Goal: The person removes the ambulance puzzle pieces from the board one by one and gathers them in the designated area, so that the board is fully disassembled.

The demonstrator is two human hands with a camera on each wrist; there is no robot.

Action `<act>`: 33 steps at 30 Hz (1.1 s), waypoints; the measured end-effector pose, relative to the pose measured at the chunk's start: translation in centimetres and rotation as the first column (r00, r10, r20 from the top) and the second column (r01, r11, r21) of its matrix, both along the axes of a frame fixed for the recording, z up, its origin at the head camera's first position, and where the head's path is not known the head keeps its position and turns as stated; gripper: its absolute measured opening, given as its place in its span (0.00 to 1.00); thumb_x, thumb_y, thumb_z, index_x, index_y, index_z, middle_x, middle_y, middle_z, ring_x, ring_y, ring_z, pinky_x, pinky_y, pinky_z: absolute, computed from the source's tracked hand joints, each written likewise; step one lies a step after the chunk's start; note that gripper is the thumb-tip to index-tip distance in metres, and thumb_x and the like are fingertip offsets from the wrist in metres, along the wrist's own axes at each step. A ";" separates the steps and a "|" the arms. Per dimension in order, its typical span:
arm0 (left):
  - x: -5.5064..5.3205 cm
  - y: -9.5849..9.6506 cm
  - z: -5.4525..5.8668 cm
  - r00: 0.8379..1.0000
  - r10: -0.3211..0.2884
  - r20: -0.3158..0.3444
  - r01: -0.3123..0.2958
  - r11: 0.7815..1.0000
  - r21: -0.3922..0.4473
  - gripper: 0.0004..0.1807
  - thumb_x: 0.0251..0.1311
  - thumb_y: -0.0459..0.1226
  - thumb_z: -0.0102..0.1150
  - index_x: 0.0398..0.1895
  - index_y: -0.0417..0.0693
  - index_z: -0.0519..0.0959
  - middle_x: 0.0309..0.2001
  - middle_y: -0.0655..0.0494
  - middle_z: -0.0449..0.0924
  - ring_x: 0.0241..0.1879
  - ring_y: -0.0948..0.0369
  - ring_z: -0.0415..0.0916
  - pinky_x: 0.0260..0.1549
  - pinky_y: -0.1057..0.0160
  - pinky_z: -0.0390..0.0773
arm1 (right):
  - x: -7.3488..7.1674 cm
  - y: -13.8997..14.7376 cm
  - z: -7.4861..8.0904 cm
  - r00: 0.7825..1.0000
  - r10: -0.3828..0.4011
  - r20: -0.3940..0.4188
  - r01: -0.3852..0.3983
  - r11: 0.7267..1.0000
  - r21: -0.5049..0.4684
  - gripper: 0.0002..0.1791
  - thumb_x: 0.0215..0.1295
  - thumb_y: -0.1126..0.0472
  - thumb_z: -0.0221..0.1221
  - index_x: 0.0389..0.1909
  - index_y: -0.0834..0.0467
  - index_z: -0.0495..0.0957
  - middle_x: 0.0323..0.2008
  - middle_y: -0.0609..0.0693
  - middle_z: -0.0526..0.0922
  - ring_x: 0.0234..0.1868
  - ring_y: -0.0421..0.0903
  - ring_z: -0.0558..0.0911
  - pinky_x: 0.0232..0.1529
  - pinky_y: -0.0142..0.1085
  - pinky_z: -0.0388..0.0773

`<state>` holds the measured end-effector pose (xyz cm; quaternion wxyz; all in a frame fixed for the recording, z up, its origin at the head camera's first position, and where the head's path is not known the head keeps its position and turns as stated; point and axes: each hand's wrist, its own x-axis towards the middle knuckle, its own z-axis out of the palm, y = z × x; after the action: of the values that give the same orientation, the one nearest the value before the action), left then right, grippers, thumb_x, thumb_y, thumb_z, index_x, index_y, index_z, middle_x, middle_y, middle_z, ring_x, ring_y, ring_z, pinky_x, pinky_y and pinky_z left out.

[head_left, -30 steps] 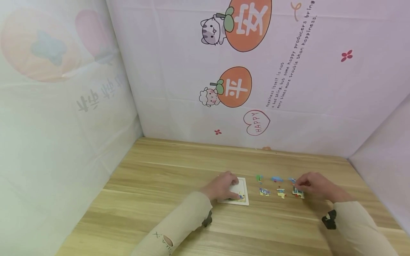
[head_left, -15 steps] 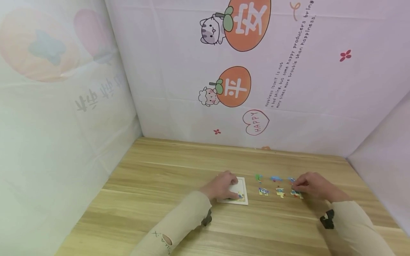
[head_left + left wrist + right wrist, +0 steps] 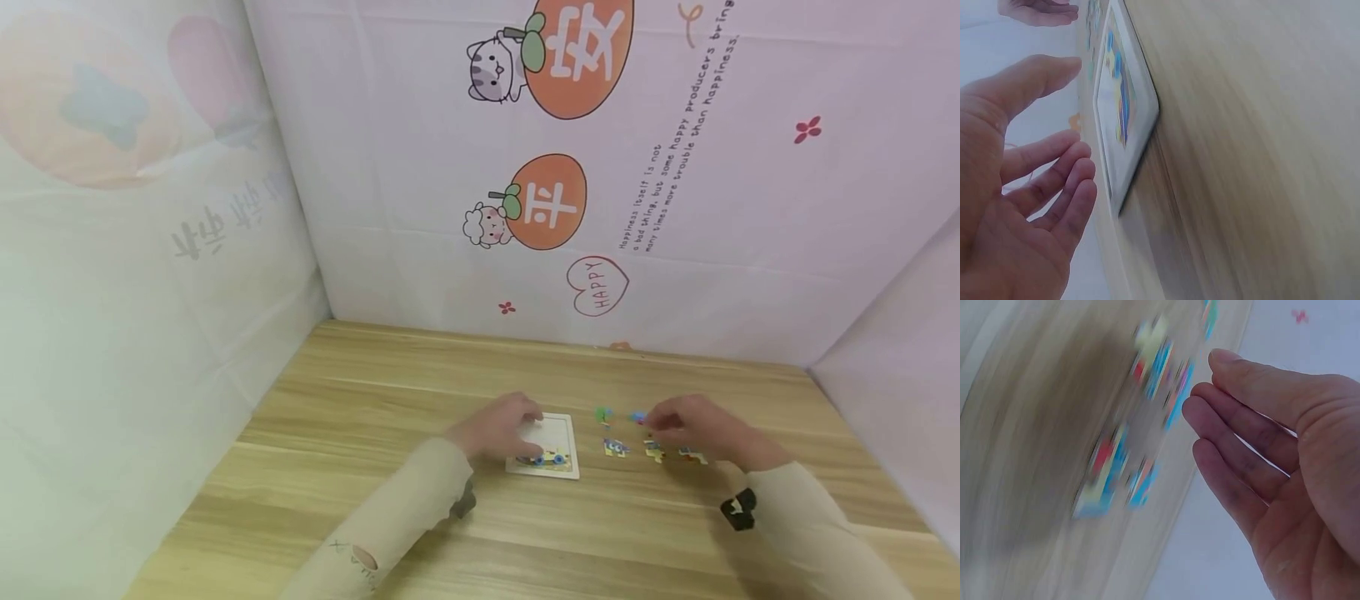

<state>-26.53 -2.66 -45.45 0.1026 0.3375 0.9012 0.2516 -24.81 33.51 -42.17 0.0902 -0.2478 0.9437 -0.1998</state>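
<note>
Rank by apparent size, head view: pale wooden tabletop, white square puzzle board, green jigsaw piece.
1. Pale wooden tabletop
2. White square puzzle board, partly hidden by the bare left hand
3. Green jigsaw piece

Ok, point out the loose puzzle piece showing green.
The far-row puzzle piece nearest the puzzle board; it alone plainly shows green, unlike the visible others.

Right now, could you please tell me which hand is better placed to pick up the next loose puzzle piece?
Probably the right hand: it hangs by the loose puzzle pieces, its fingers holding nothing visible, while the left hand is at the puzzle board, farther from them.
</note>
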 end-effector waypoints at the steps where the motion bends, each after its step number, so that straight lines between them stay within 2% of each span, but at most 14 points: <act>1: -0.1 -0.3 0.0 1.000 -0.004 -0.009 0.004 1.000 -0.008 0.30 0.62 0.46 0.74 0.65 0.44 0.80 0.62 0.52 0.80 0.61 0.59 0.77 0.67 0.63 0.77 | 0.0 -0.7 0.0 1.000 0.009 0.001 -0.009 1.000 0.001 0.11 0.69 0.59 0.69 0.48 0.60 0.88 0.45 0.51 0.92 0.45 0.46 0.89 0.44 0.37 0.88; 6: -0.1 -1.5 -0.3 1.000 -0.010 -0.020 0.010 1.000 -0.020 0.32 0.59 0.46 0.75 0.65 0.45 0.79 0.59 0.53 0.80 0.56 0.61 0.77 0.65 0.63 0.78 | 0.2 -4.9 -0.3 0.999 0.045 -0.010 -0.045 0.999 0.026 0.16 0.65 0.58 0.72 0.50 0.61 0.87 0.48 0.53 0.91 0.48 0.51 0.89 0.50 0.46 0.89; 11: -0.1 -2.3 -1.2 1.000 0.003 -0.013 -0.003 1.000 0.000 0.33 0.59 0.48 0.76 0.66 0.47 0.78 0.59 0.56 0.80 0.56 0.63 0.76 0.65 0.61 0.78 | 0.4 -8.9 -0.3 0.992 0.122 -0.027 -0.121 0.992 0.036 0.20 0.66 0.57 0.72 0.54 0.63 0.85 0.52 0.56 0.89 0.51 0.52 0.89 0.52 0.46 0.88; 15: 0.0 -2.8 -2.1 1.000 0.021 -0.002 -0.021 0.999 0.027 0.34 0.58 0.48 0.77 0.67 0.49 0.78 0.59 0.59 0.79 0.57 0.64 0.76 0.64 0.61 0.79 | 0.5 -11.2 -0.2 0.974 0.220 -0.053 -0.220 0.976 0.012 0.18 0.68 0.60 0.70 0.55 0.63 0.85 0.53 0.56 0.89 0.52 0.52 0.88 0.52 0.45 0.88; 18: 0.1 -3.0 -2.3 1.000 0.021 0.003 -0.022 0.998 0.058 0.35 0.56 0.48 0.78 0.66 0.49 0.78 0.58 0.59 0.80 0.56 0.64 0.76 0.62 0.61 0.80 | 0.5 -12.6 -0.3 0.963 0.262 -0.061 -0.262 0.965 0.001 0.18 0.68 0.62 0.70 0.56 0.62 0.85 0.52 0.55 0.88 0.52 0.52 0.87 0.51 0.45 0.88; 24: 0.4 -3.1 -2.8 1.000 0.026 0.010 -0.026 0.996 0.082 0.34 0.57 0.47 0.78 0.65 0.47 0.78 0.60 0.57 0.79 0.58 0.63 0.75 0.63 0.61 0.79 | 0.8 -14.4 -1.2 0.964 0.258 -0.064 -0.260 0.965 -0.038 0.18 0.67 0.63 0.70 0.56 0.62 0.85 0.51 0.53 0.88 0.51 0.51 0.87 0.51 0.45 0.88; 30: 0.5 -3.0 -3.7 1.000 0.012 0.018 -0.014 0.996 0.088 0.33 0.55 0.45 0.78 0.64 0.49 0.80 0.48 0.61 0.75 0.42 0.68 0.74 0.43 0.70 0.79 | 0.8 -15.6 -2.0 0.957 0.274 -0.097 -0.280 0.958 -0.053 0.18 0.67 0.64 0.70 0.57 0.61 0.85 0.51 0.53 0.88 0.52 0.50 0.87 0.52 0.44 0.88; 33: 0.5 -3.0 -3.9 1.000 0.002 0.023 -0.004 0.994 0.108 0.32 0.54 0.44 0.79 0.63 0.49 0.80 0.45 0.62 0.73 0.38 0.69 0.72 0.38 0.71 0.78 | 0.7 -16.0 -2.1 0.953 0.290 -0.089 -0.296 0.953 -0.065 0.17 0.66 0.67 0.70 0.56 0.62 0.85 0.50 0.54 0.88 0.50 0.51 0.87 0.51 0.43 0.88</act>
<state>-26.02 -5.64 -49.39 0.0940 0.3385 0.8856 0.3039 -24.08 17.46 -44.28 0.0720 -0.3960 0.8908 -0.2107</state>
